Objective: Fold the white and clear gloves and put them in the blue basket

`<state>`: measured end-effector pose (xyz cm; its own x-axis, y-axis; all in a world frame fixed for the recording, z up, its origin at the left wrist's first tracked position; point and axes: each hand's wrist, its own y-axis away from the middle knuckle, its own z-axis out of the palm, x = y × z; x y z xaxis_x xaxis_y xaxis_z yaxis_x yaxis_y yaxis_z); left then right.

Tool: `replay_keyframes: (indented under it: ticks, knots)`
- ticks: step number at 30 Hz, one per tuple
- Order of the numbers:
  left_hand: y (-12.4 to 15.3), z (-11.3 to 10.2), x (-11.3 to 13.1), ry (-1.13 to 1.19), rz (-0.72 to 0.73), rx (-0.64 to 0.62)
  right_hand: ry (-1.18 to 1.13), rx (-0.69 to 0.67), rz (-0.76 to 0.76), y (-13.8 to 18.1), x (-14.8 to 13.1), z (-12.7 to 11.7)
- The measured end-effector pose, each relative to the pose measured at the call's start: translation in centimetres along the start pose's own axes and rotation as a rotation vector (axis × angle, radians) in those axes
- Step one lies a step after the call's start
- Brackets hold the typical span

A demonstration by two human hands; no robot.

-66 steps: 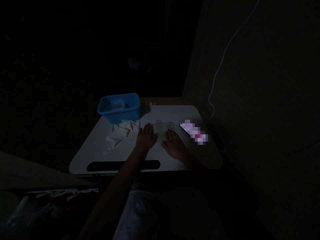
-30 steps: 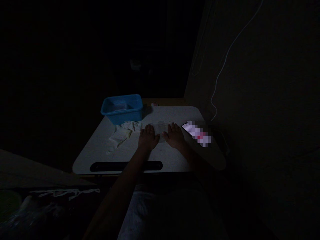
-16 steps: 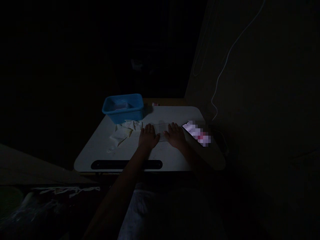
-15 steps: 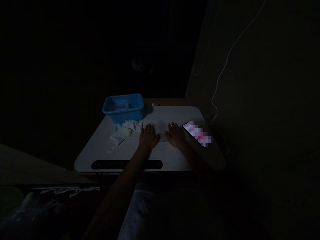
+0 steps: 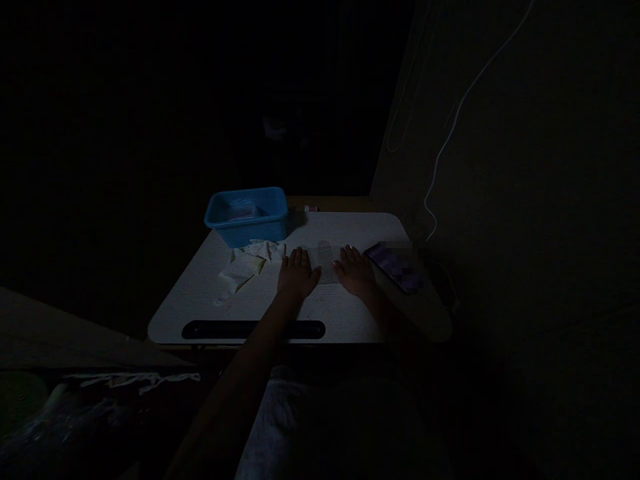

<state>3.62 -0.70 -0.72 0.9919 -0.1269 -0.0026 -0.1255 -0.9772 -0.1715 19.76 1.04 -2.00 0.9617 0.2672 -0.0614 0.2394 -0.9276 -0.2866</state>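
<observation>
A thin, see-through sheet, perhaps a clear plastic bag [image 5: 326,263], lies flat on the small white table [image 5: 270,303]. On its left part rests my left hand [image 5: 299,272], palm down with the fingers stretched out. My right hand [image 5: 354,270] lies flat at the sheet's right side, its fingers also extended. A grey patch shows in the sheet between the two hands. Crumpled whitish pieces [image 5: 243,273], whose kind I cannot make out in the dim light, are spread just left of my left hand.
A blue plastic basin [image 5: 250,227] with something pale inside stands at the table's back left corner. Right of my right hand lies a phone [image 5: 395,267]. A black slot [image 5: 253,329] runs along the front edge. A white cable [image 5: 453,127] hangs at the right wall.
My right hand has slid slightly to the right over the sheet, widening the gap between my hands. The phone's screen has dimmed. My left hand stays in place.
</observation>
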Motion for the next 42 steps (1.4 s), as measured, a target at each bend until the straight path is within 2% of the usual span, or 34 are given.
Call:
replay_keyframes:
  ticks: [6, 12, 15, 18, 20, 23, 29, 38, 42]
  knots:
    - [0.0, 0.4, -0.2, 0.016, 0.007, 0.041, 0.018, 0.03, -0.013, 0.1, -0.1, 0.0]
    - [0.3, 0.0, -0.3, 0.059, -0.016, 0.164, -0.01, -0.01, 0.005, 0.0, -0.2, -0.3]
    - [0.5, -0.3, -0.3, 0.084, 0.091, 0.174, -0.019, -0.007, 0.004, 0.0, -0.3, -0.3]
    - [0.3, -0.1, -0.4, 0.096, 0.258, 0.115, -0.025, 0.0, 0.011, 0.0, -0.3, -0.2]
    - [0.1, 0.3, -0.5, 0.077, 0.295, 0.067, -0.032, -0.003, 0.014, -0.1, -0.4, -0.1]
    - [0.0, 0.7, -0.6, 0.031, 0.227, 0.02, -0.036, -0.002, 0.015, -0.2, -0.4, -0.1]
    - [0.1, 0.7, -0.3, -0.013, 0.073, 0.01, -0.026, 0.001, 0.013, -0.1, -0.3, -0.2]
    - [0.2, 0.1, 0.0, -0.028, 0.032, -0.036, -0.018, 0.031, -0.001, 0.2, -0.2, -0.4]
    - [0.3, 0.2, 0.0, -0.043, 0.04, -0.016, -0.052, 0.068, -0.041, 0.4, -0.2, -0.8]
